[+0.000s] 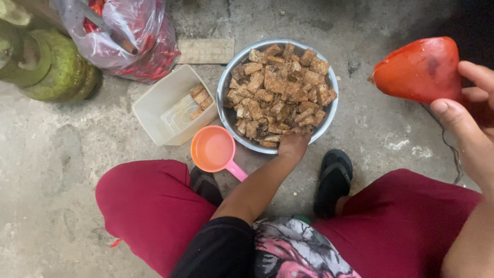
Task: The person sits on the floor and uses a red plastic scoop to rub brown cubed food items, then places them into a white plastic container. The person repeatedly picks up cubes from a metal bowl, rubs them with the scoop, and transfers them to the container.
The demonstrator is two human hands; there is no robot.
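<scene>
Left hand: the left hand [294, 143] was down at the near rim of the metal bowl [225, 87], fingers curled into the pile, so honestly couldn't tell whether it had pinched a piece or was just resting there.

Right hand: the right hand [471, 121] was up at the right edge of the view, thumb and fingers wrapped around a red plastic bag [419, 69], gripping it from the back.

Bag look: glossy, orange-red, bulging and rounded with a tapered tip pointing left; a dark patch showed through near the middle. It was held in the air, well apart from the bowl.

Bowl contents: heaped with brown fried cubes [278, 87], rough-edged, some darker and crusty.

Nearby stuff: an orange scoop [212, 149] with a pink handle sat just beside the bowl on the concrete floor [46, 154]; a white plastic tub [167, 105] next to it held a few of the same cubes.

Back corner: a green gas cylinder [51, 64] and a clear bag of red chillies [128, 38].

Person: red trousers, black sandals [334, 177] on the floor.
</scene>
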